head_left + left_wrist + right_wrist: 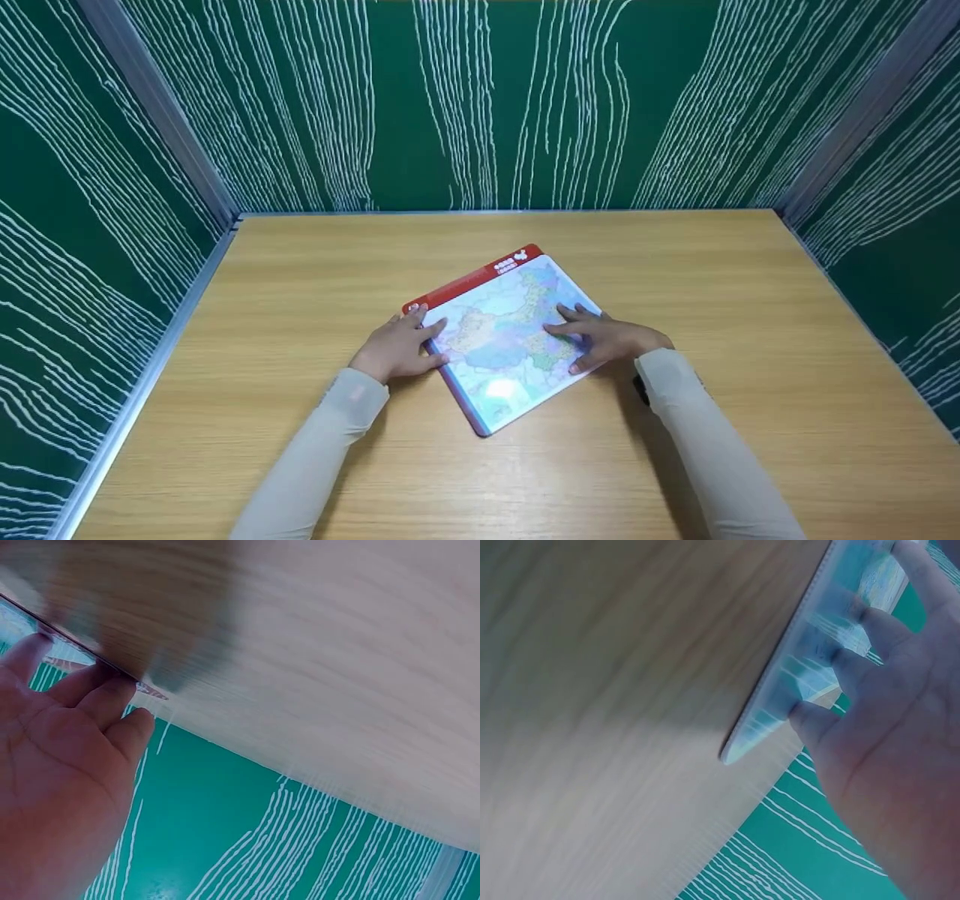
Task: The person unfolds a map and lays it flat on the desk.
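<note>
A flat, glossy map board with a red band along its far edge lies turned at an angle on the wooden table. Over its left edge, near the red corner, rests my left hand, its fingers spread. My right hand lies across the right side of the map with fingers apart. In the right wrist view, fingertips of the right hand touch the shiny surface of the map board. The left wrist view has the left hand with its fingertips at the board's thin edge.
The wooden table spreads around the board on all sides. Green panels with white wavy lines stand behind it and at both sides. Grey metal posts mark the corners.
</note>
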Demonstrator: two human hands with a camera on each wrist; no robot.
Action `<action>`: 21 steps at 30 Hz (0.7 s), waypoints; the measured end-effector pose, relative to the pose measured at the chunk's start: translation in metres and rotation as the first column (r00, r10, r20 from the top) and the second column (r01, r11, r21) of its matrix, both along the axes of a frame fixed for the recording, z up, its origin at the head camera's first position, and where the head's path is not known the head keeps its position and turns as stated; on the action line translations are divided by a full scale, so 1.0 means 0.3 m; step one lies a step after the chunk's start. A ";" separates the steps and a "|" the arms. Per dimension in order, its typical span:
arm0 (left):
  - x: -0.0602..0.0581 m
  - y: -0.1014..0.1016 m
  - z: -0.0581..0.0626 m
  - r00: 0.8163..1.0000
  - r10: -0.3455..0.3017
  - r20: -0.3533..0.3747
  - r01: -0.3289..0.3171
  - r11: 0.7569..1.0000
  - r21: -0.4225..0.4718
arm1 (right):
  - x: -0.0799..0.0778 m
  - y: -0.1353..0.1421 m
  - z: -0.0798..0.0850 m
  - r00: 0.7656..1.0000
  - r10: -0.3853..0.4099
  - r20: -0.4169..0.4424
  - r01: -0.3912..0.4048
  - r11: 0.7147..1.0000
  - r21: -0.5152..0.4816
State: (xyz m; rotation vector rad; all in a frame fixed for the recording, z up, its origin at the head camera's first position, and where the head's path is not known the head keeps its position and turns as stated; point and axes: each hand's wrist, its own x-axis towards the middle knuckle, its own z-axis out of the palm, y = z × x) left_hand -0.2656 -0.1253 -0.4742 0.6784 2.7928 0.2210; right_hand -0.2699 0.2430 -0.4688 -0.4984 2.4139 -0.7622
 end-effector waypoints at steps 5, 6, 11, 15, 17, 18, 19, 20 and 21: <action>0.007 0.007 0.009 1.000 0.021 0.004 -0.021 0.999 -0.032 | -0.008 -0.005 0.004 0.998 -0.058 0.018 0.058 0.998 0.010; 0.009 0.009 0.010 1.000 0.024 0.007 -0.024 0.999 -0.036 | -0.009 -0.005 0.004 0.998 -0.065 0.019 0.065 0.998 0.013; 0.022 0.014 0.014 1.000 0.030 0.010 -0.029 0.999 -0.043 | -0.016 -0.008 0.007 0.997 -0.071 0.022 0.070 0.997 0.038; 0.029 0.014 0.012 0.999 0.031 0.010 -0.030 0.999 -0.044 | -0.018 -0.011 0.013 0.997 -0.066 0.029 0.065 0.997 0.039; 0.031 0.015 0.013 0.999 0.032 0.011 -0.031 0.998 -0.048 | -0.017 -0.013 0.016 0.997 -0.071 0.032 0.069 0.997 0.036; 0.032 0.015 0.013 0.999 0.033 0.012 -0.032 0.998 -0.048 | -0.017 -0.013 0.018 0.997 -0.076 0.033 0.074 0.997 0.035; 0.033 0.016 0.013 0.999 0.033 0.012 -0.032 0.998 -0.044 | -0.017 -0.014 0.019 0.996 -0.080 0.035 0.079 0.996 0.033; 0.033 0.016 0.013 0.999 0.033 0.015 -0.032 0.999 -0.043 | -0.016 -0.015 0.020 0.996 -0.086 0.037 0.085 0.996 0.036; 0.034 0.016 0.014 0.999 0.032 0.018 -0.031 0.999 -0.044 | -0.016 -0.015 0.021 0.995 -0.092 0.038 0.091 0.995 0.039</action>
